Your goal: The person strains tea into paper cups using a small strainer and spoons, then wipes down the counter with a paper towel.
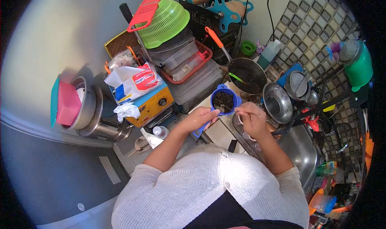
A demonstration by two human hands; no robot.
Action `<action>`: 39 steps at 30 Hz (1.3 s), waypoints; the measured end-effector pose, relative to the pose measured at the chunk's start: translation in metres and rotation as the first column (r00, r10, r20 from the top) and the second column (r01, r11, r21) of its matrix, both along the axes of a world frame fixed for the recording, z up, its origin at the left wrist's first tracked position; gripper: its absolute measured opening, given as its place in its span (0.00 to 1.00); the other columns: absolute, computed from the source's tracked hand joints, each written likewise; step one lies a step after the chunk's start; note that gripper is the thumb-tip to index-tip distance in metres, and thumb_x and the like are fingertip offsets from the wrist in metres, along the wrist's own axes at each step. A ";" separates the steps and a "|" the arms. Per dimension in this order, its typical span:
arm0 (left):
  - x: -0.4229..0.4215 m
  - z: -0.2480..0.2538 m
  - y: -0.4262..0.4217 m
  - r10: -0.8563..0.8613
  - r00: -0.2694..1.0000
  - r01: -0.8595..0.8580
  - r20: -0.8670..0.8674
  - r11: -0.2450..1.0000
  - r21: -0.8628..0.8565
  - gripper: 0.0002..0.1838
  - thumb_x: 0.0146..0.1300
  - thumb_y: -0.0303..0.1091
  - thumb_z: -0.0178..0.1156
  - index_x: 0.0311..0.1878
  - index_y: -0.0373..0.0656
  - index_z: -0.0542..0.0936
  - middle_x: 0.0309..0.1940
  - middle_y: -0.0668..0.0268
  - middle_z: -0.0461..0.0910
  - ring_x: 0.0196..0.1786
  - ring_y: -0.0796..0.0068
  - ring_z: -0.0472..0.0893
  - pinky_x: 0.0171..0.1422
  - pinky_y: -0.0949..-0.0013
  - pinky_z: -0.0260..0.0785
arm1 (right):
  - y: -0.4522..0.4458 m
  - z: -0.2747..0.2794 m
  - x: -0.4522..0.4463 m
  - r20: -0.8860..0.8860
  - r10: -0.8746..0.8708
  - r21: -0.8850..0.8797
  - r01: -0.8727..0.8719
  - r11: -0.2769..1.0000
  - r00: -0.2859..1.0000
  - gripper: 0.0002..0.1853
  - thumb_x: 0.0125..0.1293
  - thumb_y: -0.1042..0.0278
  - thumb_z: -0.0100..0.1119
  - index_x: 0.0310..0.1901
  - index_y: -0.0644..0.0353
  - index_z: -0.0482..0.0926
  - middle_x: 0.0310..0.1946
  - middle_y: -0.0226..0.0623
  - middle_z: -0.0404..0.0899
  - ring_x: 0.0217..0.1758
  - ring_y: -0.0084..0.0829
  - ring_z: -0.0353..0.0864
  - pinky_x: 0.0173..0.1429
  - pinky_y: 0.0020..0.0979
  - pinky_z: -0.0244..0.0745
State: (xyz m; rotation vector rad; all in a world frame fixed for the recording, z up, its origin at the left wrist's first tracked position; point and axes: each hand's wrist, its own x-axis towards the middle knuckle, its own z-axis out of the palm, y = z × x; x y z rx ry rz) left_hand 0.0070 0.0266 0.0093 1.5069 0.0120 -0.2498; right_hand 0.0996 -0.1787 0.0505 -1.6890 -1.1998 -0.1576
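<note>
My left grip (202, 118) was clamped on a blue strainer (220, 87) of dark bits (222, 98); my right grip (253, 118) pinched together beside its right rim.

Plastic and metal throughout, ribbed cloth at bottom.
Centre: blue handled vessel (212, 102), smooth plastic; dark contents (222, 99) rough, crumbly. Above right of centre: pan (251, 70), dark metal, dullish. Right of centre: bowl (276, 103), glossy metal; sink (299, 154), lower right, satin metal. Upper left of centre: colander (171, 21), slotted green plastic; grater (149, 7), red plastic. Far left: container (68, 104), pink plastic, matt. Bottom: top (189, 180), ribbed cloth, matt.
</note>
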 end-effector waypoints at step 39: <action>-0.008 -0.021 -0.004 -0.049 0.999 0.050 0.017 0.998 -0.024 0.20 0.69 0.46 0.50 0.25 0.43 0.75 0.16 0.75 0.70 0.18 0.88 0.68 0.24 0.81 0.59 | -0.001 -0.058 0.259 -0.520 -0.534 -0.323 0.425 0.846 0.667 0.14 0.62 0.77 0.55 0.47 0.58 0.65 0.26 0.43 0.76 0.22 0.32 0.81 0.21 0.32 0.79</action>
